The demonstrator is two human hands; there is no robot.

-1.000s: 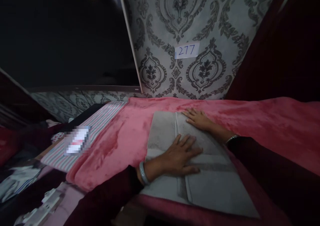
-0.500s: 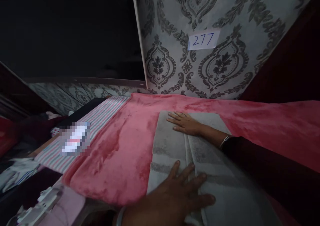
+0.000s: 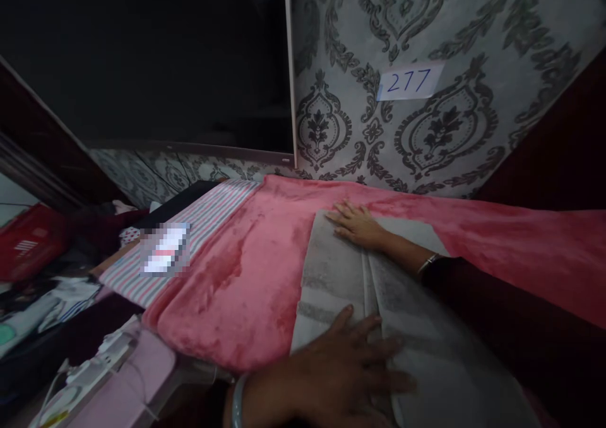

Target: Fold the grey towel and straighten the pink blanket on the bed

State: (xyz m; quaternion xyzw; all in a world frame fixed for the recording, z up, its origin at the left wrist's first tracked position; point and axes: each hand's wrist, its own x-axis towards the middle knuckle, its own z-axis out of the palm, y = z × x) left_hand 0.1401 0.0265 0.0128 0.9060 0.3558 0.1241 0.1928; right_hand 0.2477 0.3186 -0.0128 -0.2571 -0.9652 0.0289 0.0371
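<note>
A folded grey cloth (image 3: 331, 261) with paler and darker bands lies flat on a pink plush blanket (image 3: 265, 270). A long fold or seam runs down its middle. My right hand (image 3: 357, 225) rests palm down near the far edge of the cloth, fingers spread and holding nothing. Closer to me, my left hand (image 3: 336, 368) is spread over the cloth's near left part, slightly blurred. It is open too, with a bangle (image 3: 237, 403) on the wrist. My forearm hides part of the cloth's right side.
A striped cloth (image 3: 208, 216) borders the blanket on the left, with a blurred-out object (image 3: 165, 249) on it. A power strip (image 3: 106, 358) sits on a pink surface (image 3: 146, 365). A large dark screen (image 3: 165, 62) hangs on the patterned wall, right of which is a "277" paper (image 3: 411, 81).
The camera view has shifted, so the scene sits further right. My right hand has edged towards the cloth's far edge. My left hand stays spread on the cloth.
</note>
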